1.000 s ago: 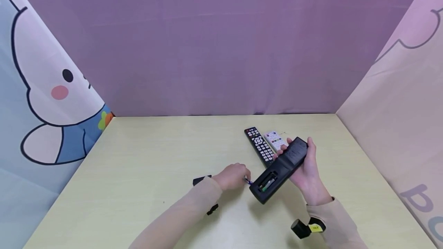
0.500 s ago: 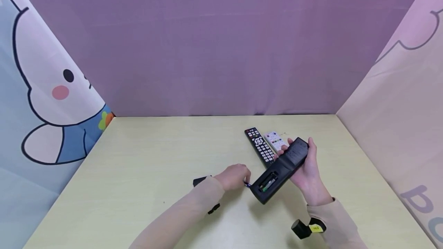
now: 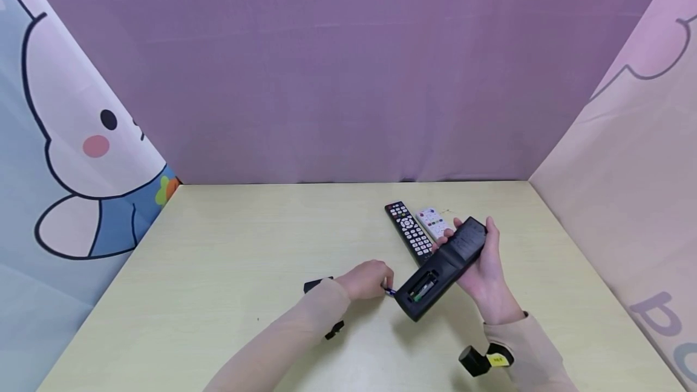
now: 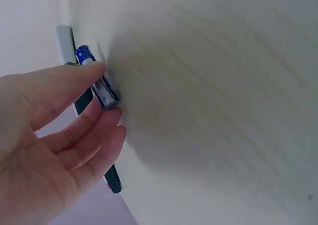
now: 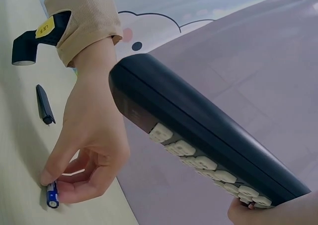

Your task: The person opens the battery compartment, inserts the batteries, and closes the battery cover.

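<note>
In the head view my right hand (image 3: 484, 280) grips a black remote control (image 3: 454, 259), its back facing up and tilted. Its battery compartment is uncovered, and a green-ended battery (image 3: 422, 292) lies inside. The right wrist view shows this remote's pale buttons (image 5: 203, 163) from the side. My left hand (image 3: 367, 280) pinches a blue battery (image 4: 106, 95) between thumb and fingers, low over the table beside the remote's lower end. A small black cover piece (image 5: 44, 105) lies on the table; the head view shows it partly behind the left sleeve.
Another black remote (image 3: 405, 227) with white buttons lies face up on the pale table (image 3: 245, 235). Beside it is a white remote (image 3: 432, 220), partly hidden by the right fingers. A purple wall (image 3: 348, 77) stands behind, with printed cloth (image 3: 81, 198) on the left.
Almost nothing differs. The battery in my left fingers has turned slightly and stays beside the remote's end. The held remote has shifted very slightly to the right.
</note>
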A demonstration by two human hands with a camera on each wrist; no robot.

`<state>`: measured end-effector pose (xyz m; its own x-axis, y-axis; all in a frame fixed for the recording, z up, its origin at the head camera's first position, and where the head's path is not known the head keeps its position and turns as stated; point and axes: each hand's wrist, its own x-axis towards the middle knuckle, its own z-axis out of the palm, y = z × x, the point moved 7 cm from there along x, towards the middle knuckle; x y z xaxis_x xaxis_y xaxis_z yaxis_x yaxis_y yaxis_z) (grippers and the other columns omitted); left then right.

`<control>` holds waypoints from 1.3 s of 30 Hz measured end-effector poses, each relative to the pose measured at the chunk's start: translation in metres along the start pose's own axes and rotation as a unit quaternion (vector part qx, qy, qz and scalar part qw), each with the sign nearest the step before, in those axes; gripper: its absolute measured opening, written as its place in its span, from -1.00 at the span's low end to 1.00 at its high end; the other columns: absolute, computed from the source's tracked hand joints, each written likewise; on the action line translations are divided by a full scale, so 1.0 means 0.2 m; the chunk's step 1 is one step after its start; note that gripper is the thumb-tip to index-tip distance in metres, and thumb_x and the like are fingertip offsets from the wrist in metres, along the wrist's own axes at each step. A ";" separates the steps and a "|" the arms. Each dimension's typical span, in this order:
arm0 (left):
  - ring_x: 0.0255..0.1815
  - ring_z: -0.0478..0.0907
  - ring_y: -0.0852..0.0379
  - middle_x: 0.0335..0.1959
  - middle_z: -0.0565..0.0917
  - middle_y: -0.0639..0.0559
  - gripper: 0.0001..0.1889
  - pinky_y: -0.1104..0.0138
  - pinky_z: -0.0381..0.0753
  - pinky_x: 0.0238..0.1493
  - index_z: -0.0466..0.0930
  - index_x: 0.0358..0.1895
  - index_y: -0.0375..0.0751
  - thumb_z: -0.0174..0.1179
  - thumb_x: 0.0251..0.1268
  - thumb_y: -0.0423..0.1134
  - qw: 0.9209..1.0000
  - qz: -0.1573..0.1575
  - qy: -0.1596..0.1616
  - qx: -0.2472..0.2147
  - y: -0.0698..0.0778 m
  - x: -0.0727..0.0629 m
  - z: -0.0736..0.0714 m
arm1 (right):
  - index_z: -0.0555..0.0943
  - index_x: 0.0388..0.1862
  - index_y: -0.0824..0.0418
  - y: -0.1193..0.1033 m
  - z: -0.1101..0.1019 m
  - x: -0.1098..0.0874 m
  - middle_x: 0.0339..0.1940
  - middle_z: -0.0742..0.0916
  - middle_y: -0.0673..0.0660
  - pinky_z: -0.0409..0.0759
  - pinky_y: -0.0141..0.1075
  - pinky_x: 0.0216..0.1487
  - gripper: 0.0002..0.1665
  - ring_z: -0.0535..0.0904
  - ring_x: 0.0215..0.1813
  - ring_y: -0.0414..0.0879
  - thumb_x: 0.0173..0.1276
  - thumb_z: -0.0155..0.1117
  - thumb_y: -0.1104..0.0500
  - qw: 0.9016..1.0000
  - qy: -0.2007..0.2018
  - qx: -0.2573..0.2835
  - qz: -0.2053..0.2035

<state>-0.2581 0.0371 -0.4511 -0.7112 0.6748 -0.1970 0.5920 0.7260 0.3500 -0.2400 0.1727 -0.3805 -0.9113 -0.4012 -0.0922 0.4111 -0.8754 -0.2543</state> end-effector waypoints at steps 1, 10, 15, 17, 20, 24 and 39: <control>-0.43 0.43 0.30 -0.51 0.57 0.18 -0.85 0.52 0.42 -0.29 0.62 -0.44 -0.10 0.23 -0.05 -0.45 1.000 -0.001 -0.003 -0.009 0.00 0.00 0.00 | 0.31 -0.12 0.10 0.00 0.00 0.00 -0.38 0.48 0.13 0.38 -0.15 -0.06 -0.41 0.42 -0.31 0.01 0.13 0.05 -0.32 1.000 0.000 -0.001 0.000; -0.48 0.37 0.29 -0.56 0.45 0.19 -0.90 0.49 0.38 -0.38 0.56 -0.40 -0.06 0.25 -0.01 -0.33 0.994 -0.026 0.009 -0.106 -0.05 -0.02 -0.03 | 0.33 -0.12 0.11 -0.01 -0.01 0.00 -0.38 0.48 0.13 0.36 -0.17 -0.04 -0.41 0.42 -0.32 0.01 0.12 0.08 -0.31 1.000 0.004 0.006 -0.001; -0.49 0.37 0.28 -0.57 0.45 0.17 -0.87 0.49 0.39 -0.39 0.56 -0.35 -0.10 0.23 -0.01 -0.36 0.987 -0.029 0.026 -0.156 -0.06 -0.04 -0.06 | 0.31 -0.11 0.09 -0.01 -0.01 0.00 -0.38 0.48 0.13 0.36 -0.17 -0.05 -0.41 0.42 -0.32 0.01 0.11 0.08 -0.32 1.000 0.002 0.004 -0.001; -0.48 0.38 0.29 -0.55 0.45 0.17 -0.86 0.50 0.40 -0.38 0.56 -0.33 -0.12 0.22 0.00 -0.38 0.985 -0.029 0.033 -0.166 -0.07 -0.04 -0.07 | 0.31 -0.11 0.09 -0.01 -0.01 0.00 -0.38 0.48 0.12 0.36 -0.17 -0.05 -0.41 0.42 -0.32 0.01 0.11 0.08 -0.32 1.000 0.002 0.002 -0.002; -0.47 0.39 0.29 -0.54 0.47 0.17 -0.86 0.50 0.42 -0.37 0.56 -0.32 -0.14 0.22 0.01 -0.39 0.980 -0.029 0.043 -0.190 -0.07 -0.05 -0.09 | 0.31 -0.10 0.08 -0.01 -0.01 0.00 -0.38 0.49 0.12 0.36 -0.17 -0.05 -0.41 0.43 -0.32 0.01 0.11 0.08 -0.32 1.000 0.005 0.000 -0.001; -0.47 0.42 0.29 -0.53 0.50 0.15 -0.88 0.49 0.44 -0.37 0.55 -0.34 -0.17 0.23 0.00 -0.39 0.971 -0.020 0.067 -0.230 -0.07 -0.07 -0.13 | 0.31 -0.10 0.08 0.00 -0.01 0.00 -0.38 0.49 0.12 0.36 -0.18 -0.06 -0.41 0.43 -0.31 0.01 0.11 0.08 -0.32 1.000 0.006 0.000 0.000; -0.45 0.42 0.28 -0.49 0.52 0.11 -0.87 0.47 0.46 -0.39 0.54 -0.32 -0.22 0.24 0.01 -0.38 0.938 -0.002 0.130 -0.321 -0.06 -0.16 -0.21 | 0.32 -0.10 0.09 0.00 -0.01 -0.01 -0.36 0.47 0.12 0.37 -0.18 -0.05 -0.41 0.42 -0.31 0.00 0.12 0.06 -0.33 1.000 0.011 -0.012 0.002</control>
<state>-0.2589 0.0014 -0.4104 -0.8306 0.5569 0.0009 0.2979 0.4429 0.8456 -0.2392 0.1742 -0.3826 -0.9104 -0.3980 -0.1132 0.4136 -0.8674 -0.2765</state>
